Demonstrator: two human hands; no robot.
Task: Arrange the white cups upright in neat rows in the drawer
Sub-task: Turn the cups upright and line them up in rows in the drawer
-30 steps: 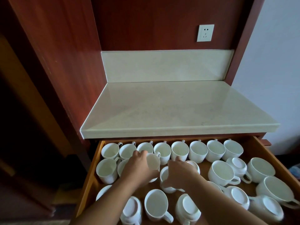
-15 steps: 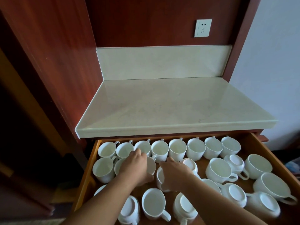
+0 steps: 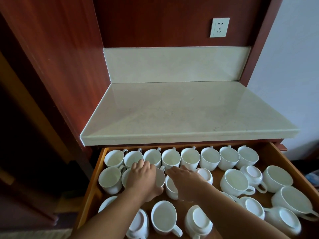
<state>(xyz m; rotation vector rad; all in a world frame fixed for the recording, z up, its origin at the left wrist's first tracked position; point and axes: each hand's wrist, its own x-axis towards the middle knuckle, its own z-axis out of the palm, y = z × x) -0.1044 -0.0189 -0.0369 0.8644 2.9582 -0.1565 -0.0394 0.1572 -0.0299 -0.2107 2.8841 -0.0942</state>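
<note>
Drawer (image 3: 280, 163): pulled open beneath the counter (image 3: 181, 109).
Far row (image 3: 190, 158): eight white cups, upright, side by side along the far wall.
Left hand (image 3: 143, 180): curled over a second-row cup (image 3: 160, 177), thumb round its near side, holding it.
Right hand (image 3: 187, 181): fingers stretched over the neighbouring cup (image 3: 170, 188); cannot tell whether it grips.
Loose cups (image 3: 234, 182): scattered near and right, several bottom-up.

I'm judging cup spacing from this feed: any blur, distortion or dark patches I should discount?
Head view: wide-angle bending splays the drawer walls, stretches the bottom-right cups; head view: left of the drawer is near black, cups evenly lit, no glare; head view: left hand and right hand slightly soft, back row sharp.
</note>
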